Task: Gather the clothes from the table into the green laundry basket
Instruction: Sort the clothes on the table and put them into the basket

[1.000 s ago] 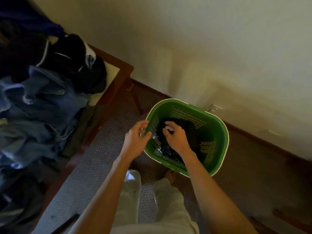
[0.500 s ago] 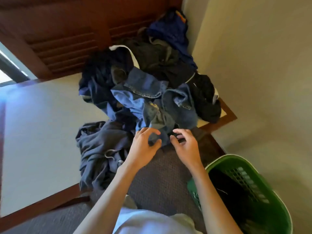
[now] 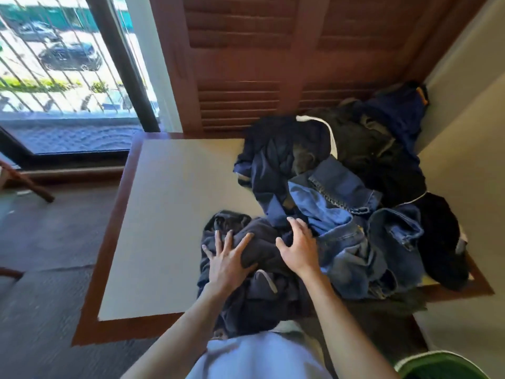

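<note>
Tabletop (image 3: 169, 214), cream with wood rim, bearing clothes (image 3: 341, 203) heaped at its right; green basket (image 3: 442, 365) on floor, lower right; left hand (image 3: 228, 259) and right hand (image 3: 299, 248), fingers spread, atop dark garment (image 3: 259, 280).

Both hands are now off the green basket (image 3: 442, 365) and over the clothes: the left hand (image 3: 228, 262) presses spread fingers on the dark garment (image 3: 262, 283), the right hand (image 3: 297, 247) hovers just beside it.

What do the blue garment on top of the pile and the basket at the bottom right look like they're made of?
The blue garment: likely denim, a matte woven cloth with pale stitched seams. The green laundry basket: probably plastic, going by its smooth rim with a pale edge, though only a corner shows.
</note>
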### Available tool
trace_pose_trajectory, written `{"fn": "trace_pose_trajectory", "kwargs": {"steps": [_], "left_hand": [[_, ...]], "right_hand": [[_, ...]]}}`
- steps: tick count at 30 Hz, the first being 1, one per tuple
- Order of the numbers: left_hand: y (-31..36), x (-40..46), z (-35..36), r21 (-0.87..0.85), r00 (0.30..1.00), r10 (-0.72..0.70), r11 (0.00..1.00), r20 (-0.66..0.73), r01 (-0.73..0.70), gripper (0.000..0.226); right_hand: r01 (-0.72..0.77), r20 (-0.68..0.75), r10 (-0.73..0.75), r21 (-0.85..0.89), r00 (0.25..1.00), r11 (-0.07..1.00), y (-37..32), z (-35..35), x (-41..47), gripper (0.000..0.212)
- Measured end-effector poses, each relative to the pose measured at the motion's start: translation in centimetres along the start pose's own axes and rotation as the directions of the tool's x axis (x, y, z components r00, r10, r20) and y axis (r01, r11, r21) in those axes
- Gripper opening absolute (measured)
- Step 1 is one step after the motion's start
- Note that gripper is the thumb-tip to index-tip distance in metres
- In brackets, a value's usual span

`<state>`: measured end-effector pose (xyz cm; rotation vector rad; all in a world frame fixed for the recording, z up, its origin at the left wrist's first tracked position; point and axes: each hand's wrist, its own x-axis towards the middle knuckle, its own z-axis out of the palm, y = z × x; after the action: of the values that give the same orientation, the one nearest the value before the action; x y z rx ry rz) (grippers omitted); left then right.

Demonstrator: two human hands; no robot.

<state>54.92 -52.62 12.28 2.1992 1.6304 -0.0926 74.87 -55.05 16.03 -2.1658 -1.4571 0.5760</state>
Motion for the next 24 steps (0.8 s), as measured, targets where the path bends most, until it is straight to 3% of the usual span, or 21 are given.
{"fn": "trace_pose_trajectory", "kwargs": {"steps": [4, 7, 13, 17, 20, 22, 23, 24], "left_hand": [[-4.4, 1.3, -1.7, -0.078, 0.988, -0.142, 0.987, -0.054, 0.137, 0.083], [-8.3, 1.6, -2.9, -0.101, 0.957, -0.283, 0.956, -0.064, 0.276, 0.083], [-8.7, 3.9, -5.4, -0.194, 0.876, -0.481, 0.862, -0.024, 0.468, 0.081], [-7.2, 7.0, -7.7, -0.318, 0.873, -0.485, 0.821, 0.052, 0.475, 0.077], [-5.6, 8.8, -10.1, -0.329, 0.921, -0.388, 0.865, 0.038, 0.378, 0.068], [-4.2, 9.9, -11.5, -0.363, 0.966, -0.259, 0.899, 0.014, 0.246, 0.065], [-3.5, 10.5, -12.3, -0.474, 0.986, -0.165, 0.868, 0.01, 0.151, 0.059], [-2.6, 10.7, -13.1, -0.647, 0.995, -0.098, 0.758, 0.02, 0.087, 0.05]], "right_hand": [[-0.016, 0.192, 0.08, -0.314, 0.978, 0.949, 1.3, 0.9, 3.1, 0.066], [0.011, 0.302, 0.131, -0.427, 0.944, 0.904, 2.3, 2.2, 3.5, 0.057], [0.188, 0.332, -0.095, -0.262, 0.939, 0.947, 0.8, 3.5, 4.0, 0.024], [0.102, 0.41, -0.006, -0.213, 0.912, 0.972, -0.7, 2.9, 6.4, 0.02], [0.02, 0.445, -0.03, 0.026, 0.895, 0.999, -2.8, 2.0, 8.0, 0.033], [-0.006, 0.421, -0.135, 0.317, 0.897, 0.948, -6.4, 1.2, 8.3, 0.021], [-0.02, 0.39, -0.18, 0.457, 0.903, 0.889, -8.8, 0.6, 8.4, 0.012], [-0.037, 0.347, -0.204, 0.577, 0.915, 0.816, -11.3, 0.0, 8.7, 0.008]]}}
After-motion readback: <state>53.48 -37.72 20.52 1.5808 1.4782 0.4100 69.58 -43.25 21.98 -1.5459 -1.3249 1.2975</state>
